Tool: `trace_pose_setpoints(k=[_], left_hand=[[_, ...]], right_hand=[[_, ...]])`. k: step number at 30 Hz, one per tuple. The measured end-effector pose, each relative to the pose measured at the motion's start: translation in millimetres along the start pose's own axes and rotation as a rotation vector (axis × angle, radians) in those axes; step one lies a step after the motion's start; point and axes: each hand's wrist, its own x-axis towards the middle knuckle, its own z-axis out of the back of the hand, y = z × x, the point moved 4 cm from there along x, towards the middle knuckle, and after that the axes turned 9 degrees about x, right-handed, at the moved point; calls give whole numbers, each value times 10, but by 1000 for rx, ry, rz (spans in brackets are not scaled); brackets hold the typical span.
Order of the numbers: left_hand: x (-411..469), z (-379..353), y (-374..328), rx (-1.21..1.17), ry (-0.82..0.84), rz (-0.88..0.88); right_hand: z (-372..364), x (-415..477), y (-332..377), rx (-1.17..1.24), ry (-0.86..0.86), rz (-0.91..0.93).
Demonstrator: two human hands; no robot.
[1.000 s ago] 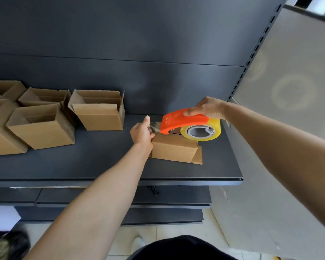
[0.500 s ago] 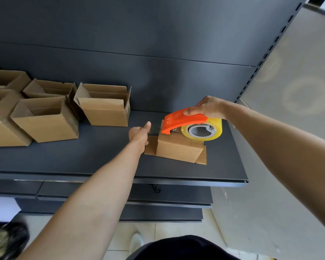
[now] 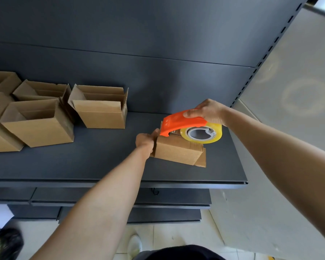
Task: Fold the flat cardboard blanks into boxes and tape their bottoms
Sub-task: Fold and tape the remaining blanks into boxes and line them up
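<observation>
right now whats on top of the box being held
An orange tape dispenser gripped by the right hand sits on the box; the seam beneath is mostly hidden.

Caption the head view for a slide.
Left hand grips the cardboard box while right hand holds the tape dispenser on top.

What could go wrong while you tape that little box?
The left hand holds the box by its end, with its thumb right beside the front tip of the orange tape dispenser, which the right hand grips. Those tips usually carry a cutter, so the thumb might get nicked. Also, the box sits on a flap sticking out underneath, so it could wobble and the tape might go on crooked.
</observation>
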Motion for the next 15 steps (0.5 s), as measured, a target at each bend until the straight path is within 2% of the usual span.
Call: trace_pose_setpoints(k=[4,7,9,11,13,15], left_hand=[[-23,40,13,-7,-8,43],[-72,47,59,110,79,62],[-76,71,17,162,42,-49],[-80,107,-93,67,15,-198],[-135,85,-229,-81,154,-317],[-170,23,-290,-118,318,-344]], right_hand=[[0,14,13,9,-3,-9],[-9,40,20,2,2,-12],[-3,67,8,1,2,-12],[9,87,2,1,7,-18],[19,95,5,8,13,-19],[31,109,-7,16,17,-17]])
